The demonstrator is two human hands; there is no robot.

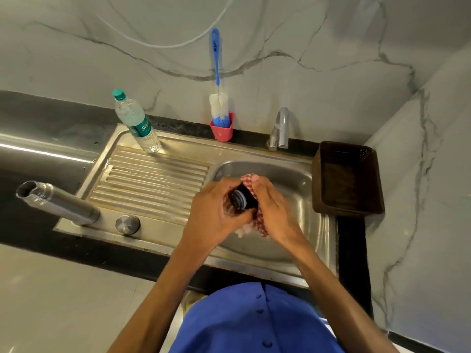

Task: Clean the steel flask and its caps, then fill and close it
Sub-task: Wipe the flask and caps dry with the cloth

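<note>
- Steel flask (57, 202): uncapped, open mouth showing, at the near-left corner of the sink's draining board (153, 179); looks upright, leaning in the wide-angle view. Whether it holds water cannot be told.
- Steel outer cap (127, 224): standing on the near edge of the draining board, just right of the flask, apart from it, untouched.
- Inner cap (240, 199): dark, with a ringed end turned toward the camera, held over the sink basin (293, 184) between both hands.
- Left hand (216, 215): fingers curled round the near-left side of the inner cap, gripping it.
- Right hand (270, 210): fingers curled, pressing a red-checked cloth (261, 220) against the right side of the inner cap; the cloth wraps behind the cap and hangs down into the basin.
- Tap (280, 128): at the far edge of the sink, no water seen running.
- Bottle brush (218, 103): blue handle, head down in a red holder (221, 132) at the far edge.
- Plastic water bottle (136, 122): capped, at the far-left corner of the draining board, water inside.
- Dark basket (348, 179): right of the basin.
- Progress, as judged: the inner cap is being wiped now, so the cleaning stage is under way. Whether the flask and outer cap are already cleaned cannot be told. Filling, probably from the bottle, and fitting both caps remain.
</note>
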